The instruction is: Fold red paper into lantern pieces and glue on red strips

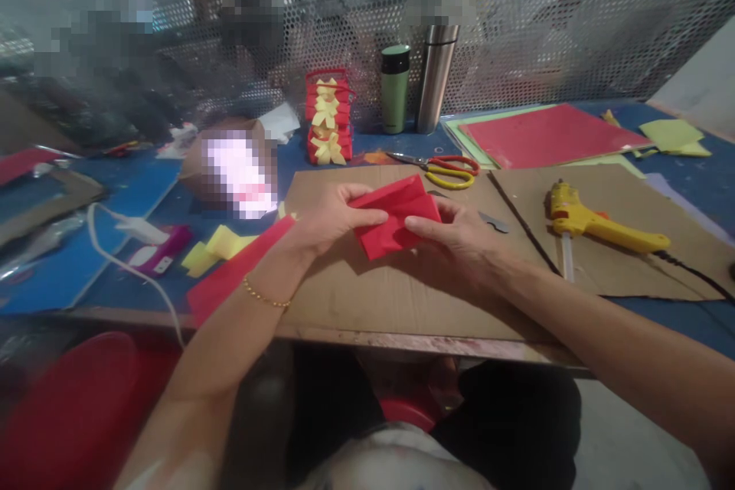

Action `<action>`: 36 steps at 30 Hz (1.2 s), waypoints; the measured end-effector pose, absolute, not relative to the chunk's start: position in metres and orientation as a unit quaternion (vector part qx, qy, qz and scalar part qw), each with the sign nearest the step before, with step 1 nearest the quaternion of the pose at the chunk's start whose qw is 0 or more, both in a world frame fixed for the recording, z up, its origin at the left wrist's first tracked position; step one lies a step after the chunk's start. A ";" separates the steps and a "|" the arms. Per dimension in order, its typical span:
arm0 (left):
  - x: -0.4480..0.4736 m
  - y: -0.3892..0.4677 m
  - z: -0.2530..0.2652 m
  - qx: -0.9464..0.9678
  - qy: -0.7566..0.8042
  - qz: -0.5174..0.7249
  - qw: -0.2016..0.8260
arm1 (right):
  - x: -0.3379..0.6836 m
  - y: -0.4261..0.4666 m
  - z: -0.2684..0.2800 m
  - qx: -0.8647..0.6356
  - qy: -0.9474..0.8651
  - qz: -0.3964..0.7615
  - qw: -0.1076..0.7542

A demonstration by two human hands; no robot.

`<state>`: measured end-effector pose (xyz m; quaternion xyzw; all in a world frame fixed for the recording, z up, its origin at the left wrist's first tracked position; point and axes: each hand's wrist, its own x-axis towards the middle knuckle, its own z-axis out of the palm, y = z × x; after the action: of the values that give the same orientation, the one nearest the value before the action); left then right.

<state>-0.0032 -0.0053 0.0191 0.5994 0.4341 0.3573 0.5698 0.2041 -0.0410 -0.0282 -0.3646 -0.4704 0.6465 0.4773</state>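
A folded piece of red paper (396,216) is held up between both hands, tilted, just above the brown cardboard (356,298). My left hand (338,218) pinches its left side, thumb on the near face. On the right side, my right hand (453,230) grips it the same way; the fingers behind the paper are hidden. Just beyond the hands lie scissors (451,171) with red and yellow handles. A grey metal blade (494,223) shows partly behind my right hand. Under my left forearm a long red paper strip (241,268) lies beside yellow paper pieces (215,249).
A yellow glue gun (609,226) rests on cardboard at right, its cord trailing off. Red paper boxes with yellow bows (328,119), a green tumbler (395,88) and a steel flask (437,80) stand behind. Red sheets (554,136) lie back right. A white cable (138,264) hangs over the left edge.
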 end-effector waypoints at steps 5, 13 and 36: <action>-0.004 0.001 0.018 0.562 0.422 0.464 0.538 | 0.199 -0.043 -0.027 -0.360 -0.465 0.671 0.453; 0.008 -0.017 0.015 0.591 0.422 0.441 0.527 | 0.189 -0.048 -0.027 -0.374 -0.444 0.687 0.436; 0.007 -0.012 0.014 0.573 0.438 0.453 0.523 | 0.194 -0.050 -0.023 -0.389 -0.472 0.701 0.366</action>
<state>0.0074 -0.0125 0.0138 0.5733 0.4382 0.4533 0.5233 0.1936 -0.0503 -0.0235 -0.3892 -0.4718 0.7014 0.3661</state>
